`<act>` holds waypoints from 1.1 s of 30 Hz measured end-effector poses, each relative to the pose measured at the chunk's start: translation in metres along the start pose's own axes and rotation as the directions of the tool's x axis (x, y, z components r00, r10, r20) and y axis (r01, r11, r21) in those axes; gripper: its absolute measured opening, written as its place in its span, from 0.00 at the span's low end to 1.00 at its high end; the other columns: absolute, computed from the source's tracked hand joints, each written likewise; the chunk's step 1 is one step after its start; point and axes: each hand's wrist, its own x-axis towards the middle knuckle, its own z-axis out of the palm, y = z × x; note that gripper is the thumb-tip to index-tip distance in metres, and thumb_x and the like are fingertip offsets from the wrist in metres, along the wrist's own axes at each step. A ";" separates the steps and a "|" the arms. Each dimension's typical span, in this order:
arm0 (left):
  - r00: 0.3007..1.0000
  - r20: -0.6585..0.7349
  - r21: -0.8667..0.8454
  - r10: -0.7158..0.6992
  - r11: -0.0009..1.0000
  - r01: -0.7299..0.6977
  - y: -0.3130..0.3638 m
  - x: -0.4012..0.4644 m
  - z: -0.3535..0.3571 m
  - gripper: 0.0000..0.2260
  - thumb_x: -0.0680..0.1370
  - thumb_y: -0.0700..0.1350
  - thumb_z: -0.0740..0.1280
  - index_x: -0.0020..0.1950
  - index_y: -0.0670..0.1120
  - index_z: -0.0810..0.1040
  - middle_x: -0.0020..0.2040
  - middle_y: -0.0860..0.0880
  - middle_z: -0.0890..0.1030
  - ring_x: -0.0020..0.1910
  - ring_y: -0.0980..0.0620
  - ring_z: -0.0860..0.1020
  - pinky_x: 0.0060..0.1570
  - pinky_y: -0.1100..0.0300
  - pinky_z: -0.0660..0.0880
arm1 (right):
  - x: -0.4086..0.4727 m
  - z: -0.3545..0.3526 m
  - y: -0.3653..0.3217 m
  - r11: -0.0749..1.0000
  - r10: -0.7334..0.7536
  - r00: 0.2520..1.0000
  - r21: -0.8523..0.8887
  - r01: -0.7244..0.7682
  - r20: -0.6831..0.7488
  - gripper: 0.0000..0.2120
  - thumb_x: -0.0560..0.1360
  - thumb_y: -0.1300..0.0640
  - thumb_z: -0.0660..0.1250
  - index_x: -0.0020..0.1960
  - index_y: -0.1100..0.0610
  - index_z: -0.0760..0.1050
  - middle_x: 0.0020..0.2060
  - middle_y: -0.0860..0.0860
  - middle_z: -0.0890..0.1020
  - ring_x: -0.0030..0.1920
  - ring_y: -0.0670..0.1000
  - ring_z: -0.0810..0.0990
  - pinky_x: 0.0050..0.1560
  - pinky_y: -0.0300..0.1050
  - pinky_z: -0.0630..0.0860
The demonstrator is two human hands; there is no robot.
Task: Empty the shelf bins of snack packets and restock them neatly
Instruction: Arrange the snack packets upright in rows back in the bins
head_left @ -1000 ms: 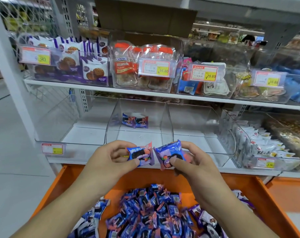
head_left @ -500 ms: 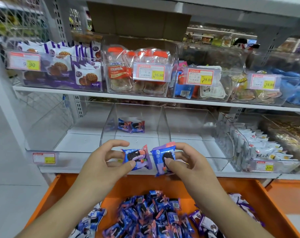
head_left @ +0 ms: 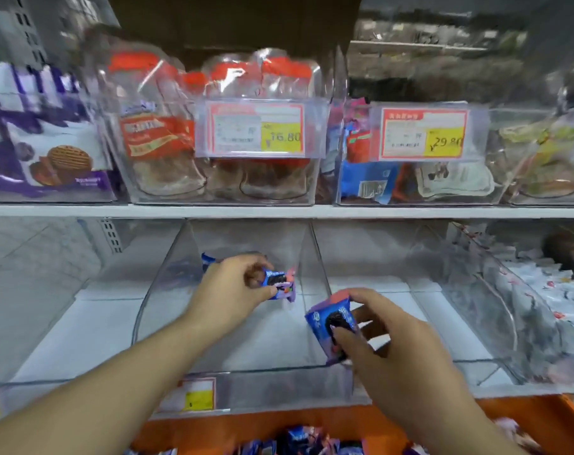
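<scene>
Deep inside the clear middle bin (head_left: 246, 369) on the lower shelf, my left hand (head_left: 233, 287) pinches a small blue cookie packet (head_left: 279, 284). Another blue packet (head_left: 208, 258) peeks out behind that hand at the back of the bin. Over the bin's front right, my right hand (head_left: 384, 339) grips a second blue packet (head_left: 331, 323) between thumb and fingers. More blue packets (head_left: 298, 443) lie heaped in the orange crate (head_left: 541, 421) below the shelf.
The clear bin (head_left: 394, 290) to the right holds nothing I can see; farther right is a bin of white packets (head_left: 548, 290). The upper shelf carries bins with purple biscuit packs (head_left: 49, 152), red-topped bags (head_left: 213, 126) and mixed packets (head_left: 410, 178) behind price tags.
Both hands have moved forward from in front of the shelf into the middle bin, each still holding its packet. The left has reached farther back than the right. The view has moved closer.
</scene>
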 end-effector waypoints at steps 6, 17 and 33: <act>0.992 0.059 0.184 0.112 0.975 -0.121 -0.039 0.069 0.052 0.12 0.71 0.50 0.79 0.52 0.57 0.81 0.45 0.54 0.83 0.44 0.51 0.81 0.44 0.56 0.78 | 0.014 0.001 0.008 0.998 0.043 0.994 0.038 -0.047 0.100 0.21 0.73 0.49 0.75 0.52 0.24 0.74 0.45 0.30 0.81 0.40 0.42 0.80 0.39 0.33 0.77; 0.978 -0.010 0.549 0.207 0.819 -0.167 -0.069 0.094 0.071 0.15 0.74 0.54 0.78 0.59 0.55 0.85 0.54 0.49 0.77 0.56 0.44 0.72 0.47 0.55 0.66 | 0.012 0.003 0.018 0.999 -0.034 0.997 -0.023 0.035 0.073 0.27 0.71 0.48 0.74 0.56 0.18 0.68 0.47 0.29 0.81 0.42 0.44 0.81 0.39 0.31 0.76; 0.907 0.410 -0.467 0.093 0.876 0.120 0.058 -0.046 -0.033 0.18 0.71 0.46 0.78 0.60 0.56 0.85 0.56 0.49 0.86 0.51 0.47 0.86 0.52 0.51 0.83 | 0.013 0.015 0.003 0.995 -0.093 0.994 0.040 0.096 -0.058 0.10 0.75 0.52 0.78 0.46 0.42 0.78 0.44 0.40 0.82 0.42 0.45 0.81 0.40 0.43 0.78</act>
